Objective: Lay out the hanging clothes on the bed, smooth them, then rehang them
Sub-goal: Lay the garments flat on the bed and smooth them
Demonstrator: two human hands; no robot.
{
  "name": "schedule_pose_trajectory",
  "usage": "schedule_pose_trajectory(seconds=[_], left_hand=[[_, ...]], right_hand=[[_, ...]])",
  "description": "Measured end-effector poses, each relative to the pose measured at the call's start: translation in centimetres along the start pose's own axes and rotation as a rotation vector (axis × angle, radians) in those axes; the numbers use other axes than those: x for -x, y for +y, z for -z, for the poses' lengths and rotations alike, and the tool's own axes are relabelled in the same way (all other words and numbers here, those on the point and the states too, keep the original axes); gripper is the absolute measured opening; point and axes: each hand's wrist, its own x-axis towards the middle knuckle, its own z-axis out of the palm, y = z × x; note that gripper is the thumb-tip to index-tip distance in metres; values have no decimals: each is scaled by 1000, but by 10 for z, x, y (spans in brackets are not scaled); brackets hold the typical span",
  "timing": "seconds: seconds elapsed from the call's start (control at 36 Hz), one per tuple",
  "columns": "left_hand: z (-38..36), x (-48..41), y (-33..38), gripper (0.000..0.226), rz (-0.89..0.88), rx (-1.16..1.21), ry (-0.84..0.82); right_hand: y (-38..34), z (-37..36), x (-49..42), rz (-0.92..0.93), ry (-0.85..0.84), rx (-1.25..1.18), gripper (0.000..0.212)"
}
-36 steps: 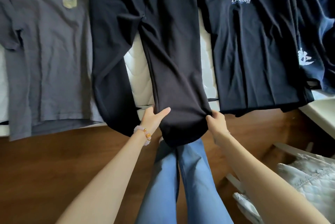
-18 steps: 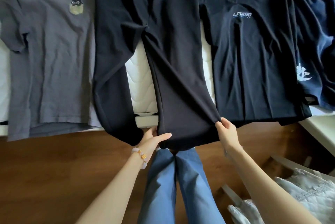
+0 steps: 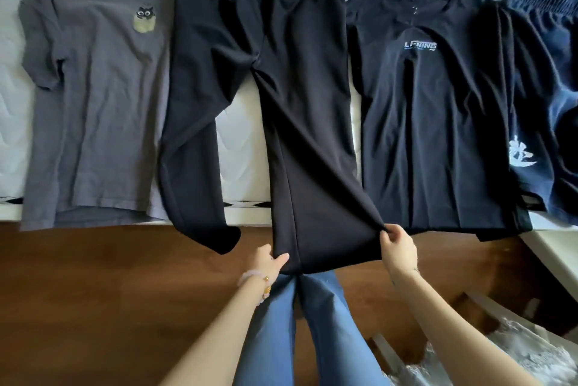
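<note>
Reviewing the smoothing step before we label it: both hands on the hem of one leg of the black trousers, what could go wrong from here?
1. The left hand and right hand pull only one leg of the black trousers; the waistband may slide down the bed.
2. The other leg's hem hangs past the bed edge over the wooden floor and could drag further off.
3. The pulled leg borders the black Li-Ning T-shirt; tugging may ruffle it.
</note>
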Motion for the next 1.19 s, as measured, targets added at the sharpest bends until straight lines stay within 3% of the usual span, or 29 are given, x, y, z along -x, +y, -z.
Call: schedule_pose_trajectory(seconds=[0.08, 0.28, 0.44, 0.5, 0.64, 0.83, 0.92, 1.0, 1.11, 1.19], left_hand=[[3, -10, 0, 17, -6, -221, 23], [50, -27, -13, 21, -80, -166, 144], [130, -53, -35, 25, -108, 17, 519], [156, -64, -39, 32, -105, 19, 572], [202, -96, -43, 47, -123, 22, 493], [228, -124, -38, 45, -129, 21, 484], [239, -132, -38, 29, -67, 166, 426], [245, -130, -39, 16, -175, 125, 383], [235, -111, -31, 3, -318, 339, 159], [222, -104, -24, 16, -360, 408, 15]], right_hand=[[-5, -7, -9, -51, 13, 158, 42], [-41, -29, -2, 26, -30, 185, 41], [-91, -83, 14, 124, -110, 89, 29], [-113, -105, 22, 136, -168, 24, 23], [-164, -173, 40, 154, -319, -41, 21], [-238, -251, 67, -12, -498, -326, 31], [-259, -271, 69, -34, -512, -341, 42], [-270, -284, 64, -97, -536, -365, 48], [-274, -286, 62, -141, -598, -318, 56], [-270, -282, 58, -218, -551, -390, 49]])
